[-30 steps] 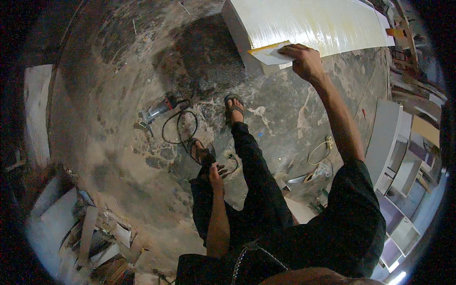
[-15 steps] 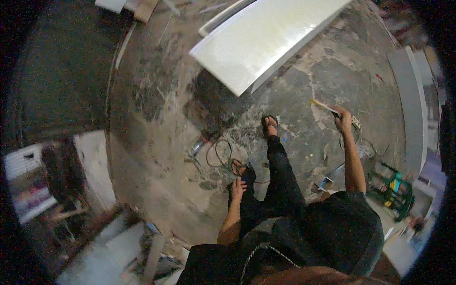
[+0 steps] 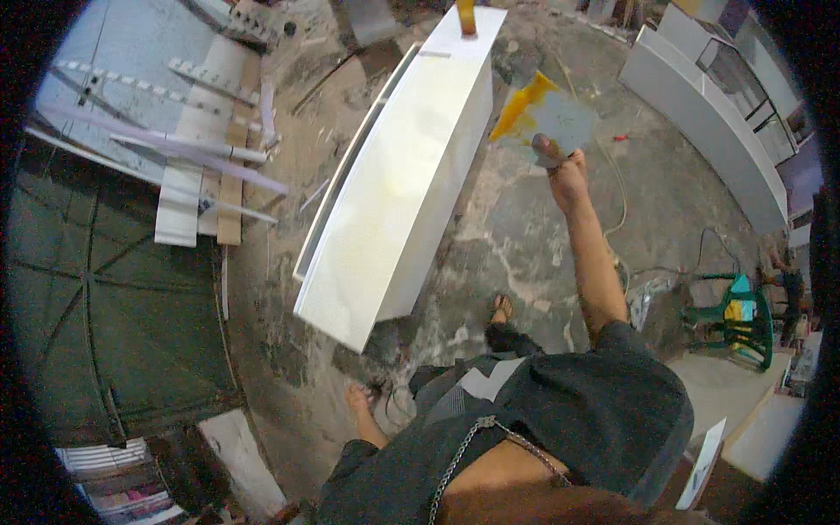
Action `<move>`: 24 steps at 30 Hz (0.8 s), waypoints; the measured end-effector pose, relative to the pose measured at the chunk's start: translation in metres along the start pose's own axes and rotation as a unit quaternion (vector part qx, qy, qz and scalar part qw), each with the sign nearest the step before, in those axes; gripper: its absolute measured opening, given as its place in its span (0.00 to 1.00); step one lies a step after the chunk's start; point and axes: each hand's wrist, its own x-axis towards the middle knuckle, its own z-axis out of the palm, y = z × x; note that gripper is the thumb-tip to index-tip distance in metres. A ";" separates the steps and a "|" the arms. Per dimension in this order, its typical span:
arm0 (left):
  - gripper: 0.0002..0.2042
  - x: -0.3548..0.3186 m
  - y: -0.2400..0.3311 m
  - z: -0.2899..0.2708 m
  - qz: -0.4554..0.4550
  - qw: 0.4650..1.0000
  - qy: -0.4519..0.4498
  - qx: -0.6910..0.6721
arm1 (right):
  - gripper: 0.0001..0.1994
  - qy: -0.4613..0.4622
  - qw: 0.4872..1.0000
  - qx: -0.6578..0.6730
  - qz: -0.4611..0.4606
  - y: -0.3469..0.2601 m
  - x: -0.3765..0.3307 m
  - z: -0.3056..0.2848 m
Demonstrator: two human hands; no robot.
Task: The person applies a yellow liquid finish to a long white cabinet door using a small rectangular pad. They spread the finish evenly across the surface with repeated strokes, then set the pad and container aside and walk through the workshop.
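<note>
My right hand (image 3: 567, 175) reaches forward and grips a thin grey sheet (image 3: 560, 122), thumb on its face. Thick yellow paste coats the sheet along its far left edge. To its left lies a long white cabinet-like box (image 3: 385, 201) on the floor, its broad smooth face up; the sheet is held apart from it. An amber-yellow object (image 3: 468, 19) stands on the box's far end, cut off by the picture's edge. Low at my side, my left hand (image 3: 358, 398) hangs near the box's near end with loose fingers and nothing visible in it.
White panels or shelving (image 3: 700, 122) stand at the right. A green plastic chair (image 3: 744, 324) holds small items. A pale hose (image 3: 623, 201) winds over the stained concrete floor. Boards (image 3: 229, 192) and strips lie at the far left, beside a dark green metal gate (image 3: 105, 306).
I have moved toward the white box, which now fills more of the middle. My right hand has reached forward, turning the sheet from edge-on to show its yellow-coated face.
</note>
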 end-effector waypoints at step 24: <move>0.26 0.169 0.699 0.736 0.253 0.924 -0.186 0.219 | 0.24 0.113 0.984 -0.138 0.014 0.047 0.638 -0.146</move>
